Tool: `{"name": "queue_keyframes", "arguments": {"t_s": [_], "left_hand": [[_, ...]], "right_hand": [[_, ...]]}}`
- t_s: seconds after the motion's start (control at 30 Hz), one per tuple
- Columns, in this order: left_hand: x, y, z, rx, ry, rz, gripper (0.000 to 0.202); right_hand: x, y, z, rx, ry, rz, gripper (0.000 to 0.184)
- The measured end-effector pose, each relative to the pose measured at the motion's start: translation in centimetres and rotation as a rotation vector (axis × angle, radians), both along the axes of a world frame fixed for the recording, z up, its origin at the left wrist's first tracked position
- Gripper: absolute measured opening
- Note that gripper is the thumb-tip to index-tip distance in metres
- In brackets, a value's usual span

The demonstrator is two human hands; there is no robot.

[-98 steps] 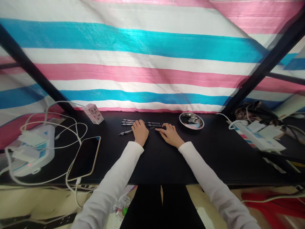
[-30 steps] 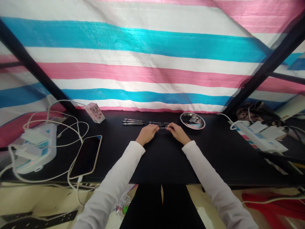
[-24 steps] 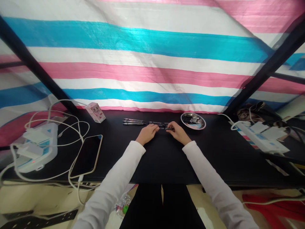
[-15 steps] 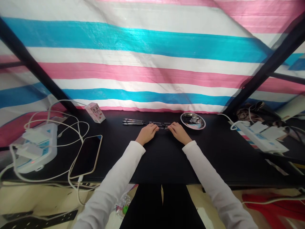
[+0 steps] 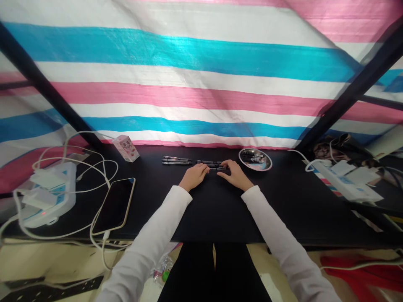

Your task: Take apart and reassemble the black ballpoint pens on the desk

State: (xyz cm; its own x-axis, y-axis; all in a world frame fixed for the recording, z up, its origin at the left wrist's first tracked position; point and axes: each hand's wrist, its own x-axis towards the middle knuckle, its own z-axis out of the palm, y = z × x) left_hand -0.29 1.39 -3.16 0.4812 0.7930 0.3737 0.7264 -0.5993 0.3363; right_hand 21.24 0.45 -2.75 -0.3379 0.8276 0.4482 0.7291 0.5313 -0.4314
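Observation:
Several black pens (image 5: 176, 160) lie in a row near the far edge of the black table (image 5: 201, 209). My left hand (image 5: 195, 176) rests on the table with its fingers curled, pinching the left end of a black pen (image 5: 215, 167). My right hand (image 5: 234, 174) has its fingers bent over the right end of that same pen. A small round metal dish (image 5: 255, 159) holding dark pen parts stands just right of my right hand.
A phone (image 5: 115, 205) on a white cable lies at the left, beside a white power strip (image 5: 44, 195) with plugs and looped cords. A small pink box (image 5: 126, 148) stands at the back left. Another power strip (image 5: 343, 178) sits at the right. A striped tarp hangs behind.
Since 3.3 s ago both hands have come together onto one pen in the middle. In the last second the right hand's fingers shifted slightly on the pen's right end.

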Motion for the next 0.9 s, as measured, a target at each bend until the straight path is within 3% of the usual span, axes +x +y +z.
{"name": "queue_keyframes", "arguments": {"t_s": [0.2,0.37,0.57,0.9], "left_hand": [[0.0,0.0,0.1,0.033,0.022,-0.003,0.026],[0.0,0.1,-0.1,0.039,0.020,-0.004,0.027],[0.1,0.0,0.0,0.017,0.043,0.042,0.029],[0.0,-0.1,0.1,0.044,0.053,0.015,0.032]], "right_hand": [[0.2,0.5,-0.6,-0.013,-0.156,0.003,0.034],[0.4,0.7,-0.3,-0.001,-0.040,0.021,0.017],[0.1,0.0,0.5,0.053,0.021,0.006,0.011],[-0.3,-0.3,0.2,0.058,-0.161,-0.013,0.030]]}}
